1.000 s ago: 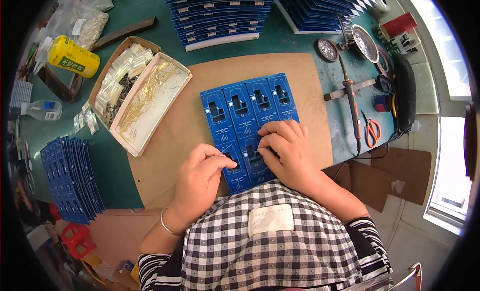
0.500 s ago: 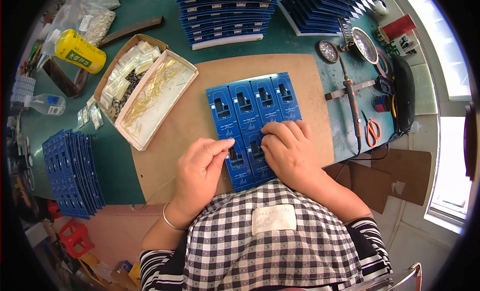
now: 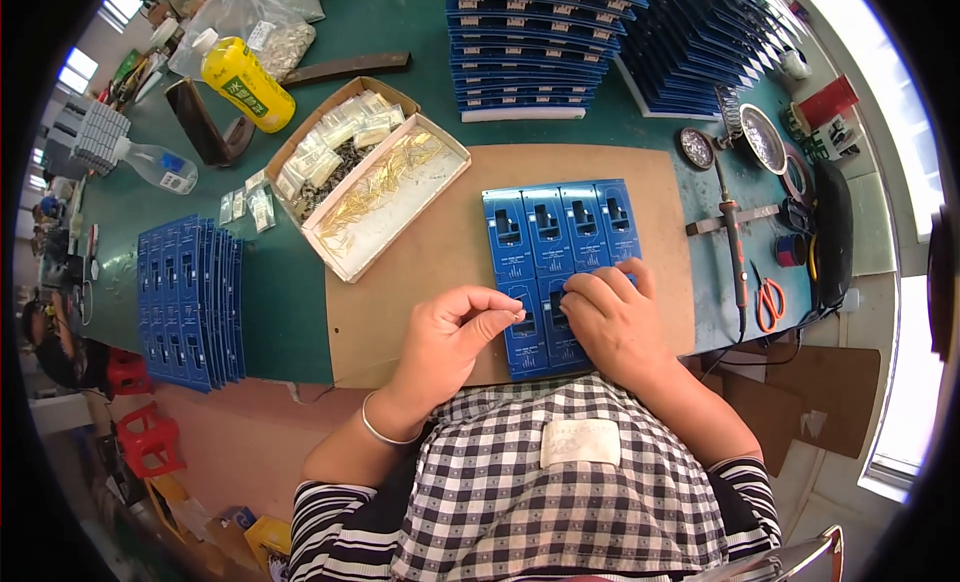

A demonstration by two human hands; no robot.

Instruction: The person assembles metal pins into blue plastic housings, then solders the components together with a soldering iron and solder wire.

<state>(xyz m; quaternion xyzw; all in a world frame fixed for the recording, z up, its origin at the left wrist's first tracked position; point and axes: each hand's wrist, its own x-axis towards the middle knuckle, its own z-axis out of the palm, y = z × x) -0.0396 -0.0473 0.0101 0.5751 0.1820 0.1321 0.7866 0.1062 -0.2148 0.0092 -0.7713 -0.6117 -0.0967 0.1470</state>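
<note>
A blue circuit board panel (image 3: 517, 265) with rows of cut-outs lies on a brown board in front of me. My left hand (image 3: 462, 334) is at the panel's near left part, thumb and index finger pinched together over a cut-out. Whatever sits between those fingertips is too small to make out. Across the panel's near right part lies my right hand (image 3: 622, 320), its fingers curled and pressed together against the surface. The fingertips hide some of the cut-outs, and I cannot see what they hold, if anything.
Left of the panel stands a divided box (image 3: 349, 272) with gold pins and small bags. Stacked blue panels (image 3: 530, 72) rise at the back; more panels (image 3: 185, 302) stand at left. A soldering iron (image 3: 735, 252), orange-handled scissors (image 3: 769, 304) and a yellow bottle (image 3: 245, 82) lie around.
The view has swung left, so everything sits farther right in the picture. Both hands stay at about the same places on the panel, with the left pinch still closed.
</note>
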